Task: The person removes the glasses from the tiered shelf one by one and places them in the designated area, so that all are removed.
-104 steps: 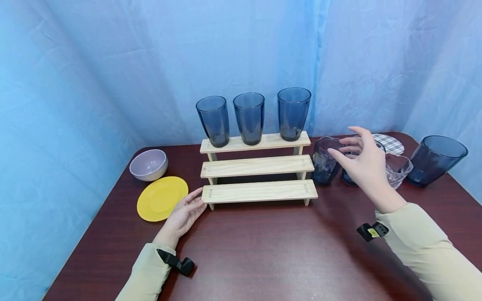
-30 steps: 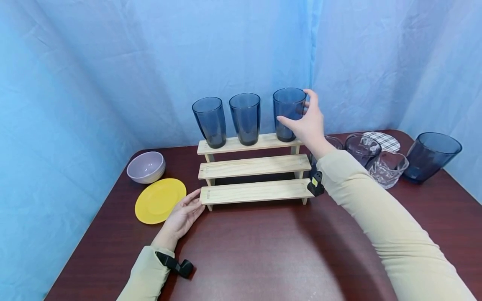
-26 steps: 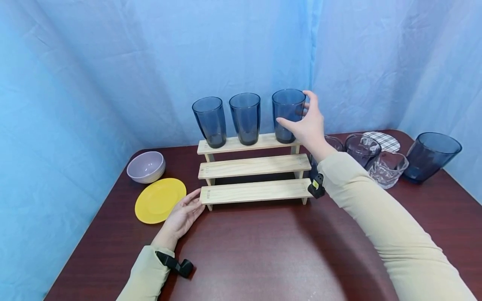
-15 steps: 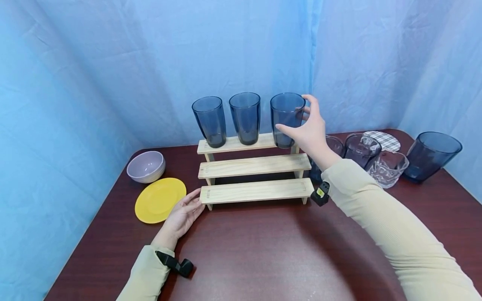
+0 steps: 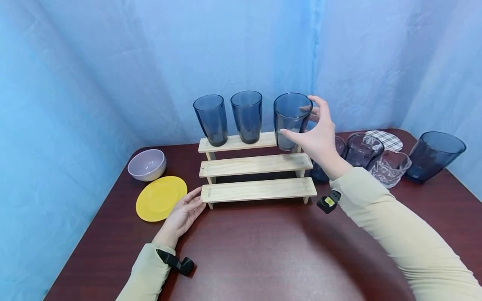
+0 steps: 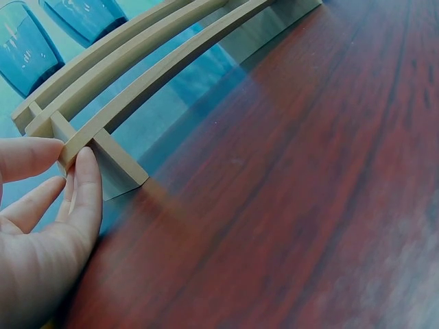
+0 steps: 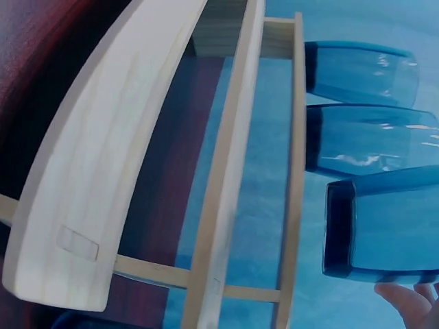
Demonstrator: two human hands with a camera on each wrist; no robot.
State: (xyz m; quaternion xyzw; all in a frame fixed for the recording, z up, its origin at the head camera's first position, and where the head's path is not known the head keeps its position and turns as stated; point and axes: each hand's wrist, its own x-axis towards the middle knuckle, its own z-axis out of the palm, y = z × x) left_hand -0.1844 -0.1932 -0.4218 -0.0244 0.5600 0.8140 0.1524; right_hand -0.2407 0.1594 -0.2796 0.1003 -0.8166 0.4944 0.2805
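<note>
Two blue cups (image 5: 246, 119) stand on the wooden rack (image 5: 257, 190), the left hand (image 5: 183, 215) pinches its bottom shelf, and the right hand (image 5: 319, 138) holds a third cup (image 5: 287, 117) just off the top shelf, seemingly left to do.

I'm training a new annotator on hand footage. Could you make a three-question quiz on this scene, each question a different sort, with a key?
1. What does the left hand pinch?
A. the yellow plate
B. the end of the lowest shelf
C. the purple bowl

2. True or false: the blue glass in the right hand is resting on the top shelf.

3. Apart from the held one, how many glasses stand on the top shelf?

Key
1. B.
2. False; the right wrist view shows a gap between its base and the shelf.
3. Two, side by side.
</note>
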